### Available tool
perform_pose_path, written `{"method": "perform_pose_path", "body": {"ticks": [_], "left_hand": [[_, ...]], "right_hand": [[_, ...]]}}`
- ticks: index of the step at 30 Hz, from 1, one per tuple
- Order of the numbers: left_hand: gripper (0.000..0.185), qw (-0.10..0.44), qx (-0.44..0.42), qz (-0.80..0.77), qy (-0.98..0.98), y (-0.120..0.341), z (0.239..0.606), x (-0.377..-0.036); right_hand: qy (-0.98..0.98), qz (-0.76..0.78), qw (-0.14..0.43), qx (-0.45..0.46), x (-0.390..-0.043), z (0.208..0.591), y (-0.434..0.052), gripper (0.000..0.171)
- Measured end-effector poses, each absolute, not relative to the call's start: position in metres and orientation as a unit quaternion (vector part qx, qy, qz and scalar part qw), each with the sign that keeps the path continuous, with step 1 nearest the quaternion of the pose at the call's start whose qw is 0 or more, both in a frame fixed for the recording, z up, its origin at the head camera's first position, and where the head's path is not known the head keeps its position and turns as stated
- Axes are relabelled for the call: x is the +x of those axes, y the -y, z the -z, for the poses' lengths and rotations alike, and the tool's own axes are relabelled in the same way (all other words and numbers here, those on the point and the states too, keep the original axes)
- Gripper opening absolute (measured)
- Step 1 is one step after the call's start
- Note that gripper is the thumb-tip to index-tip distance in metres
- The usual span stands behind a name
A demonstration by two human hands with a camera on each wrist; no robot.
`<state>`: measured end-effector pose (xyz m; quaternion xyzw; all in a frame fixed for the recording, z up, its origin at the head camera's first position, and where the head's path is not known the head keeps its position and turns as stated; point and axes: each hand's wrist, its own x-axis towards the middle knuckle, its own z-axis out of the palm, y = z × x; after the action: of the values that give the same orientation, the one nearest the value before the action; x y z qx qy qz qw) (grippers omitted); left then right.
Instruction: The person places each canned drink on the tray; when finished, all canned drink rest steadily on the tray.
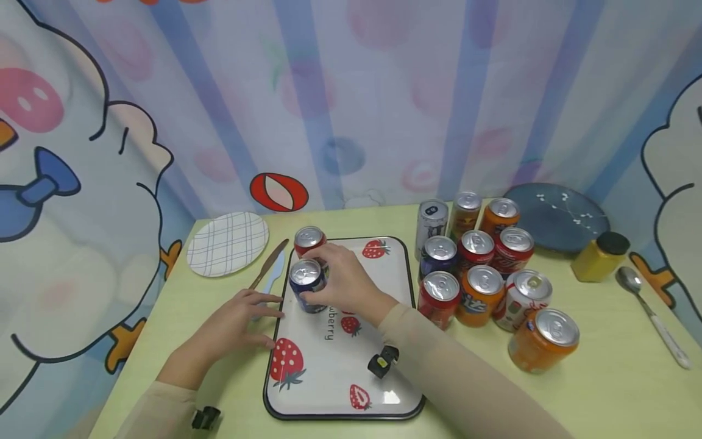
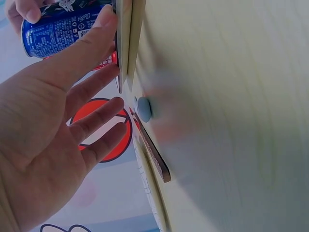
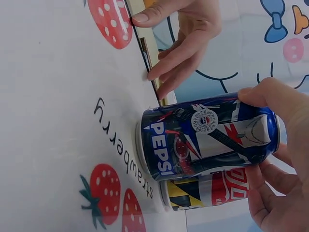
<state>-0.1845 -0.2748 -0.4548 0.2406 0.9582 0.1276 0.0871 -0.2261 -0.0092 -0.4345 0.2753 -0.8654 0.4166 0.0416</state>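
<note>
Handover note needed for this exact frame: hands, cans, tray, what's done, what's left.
Right hand: grips the blue Pepsi can near its top; the can stands upright on the strawberry tray.
Left hand: open, fingers straight, touching the tray's left edge and steadying it.
Done: a red can already stands on the tray, just behind the Pepsi can.
Left: release the Pepsi can. A cluster of cans stands on the table right of the tray, probably next to move over.
</note>
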Motion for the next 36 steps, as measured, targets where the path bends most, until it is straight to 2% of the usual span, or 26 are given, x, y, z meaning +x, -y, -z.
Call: {"method": "perform_pose_path", "body": {"ticks": [13,24,36], "left_hand": [[0.056,0.094,0.228,-0.117,-0.962,0.28,0.448,-0.18],[0.056,0.095,0.244,-0.146,-0.954,0.276,0.458,-0.181],[0.056,0.089,0.243,-0.142,-0.955,0.277,0.457,-0.181]], "right_hand": [[0.891,-0.385,0.043,0.238,-0.212,0.431,-0.008,0.08],[0.928,-0.277,0.092,0.233,-0.172,0.413,-0.08,0.054],[0.926,-0.235,0.118,0.27,-0.143,0.394,-0.174,0.044]]}}
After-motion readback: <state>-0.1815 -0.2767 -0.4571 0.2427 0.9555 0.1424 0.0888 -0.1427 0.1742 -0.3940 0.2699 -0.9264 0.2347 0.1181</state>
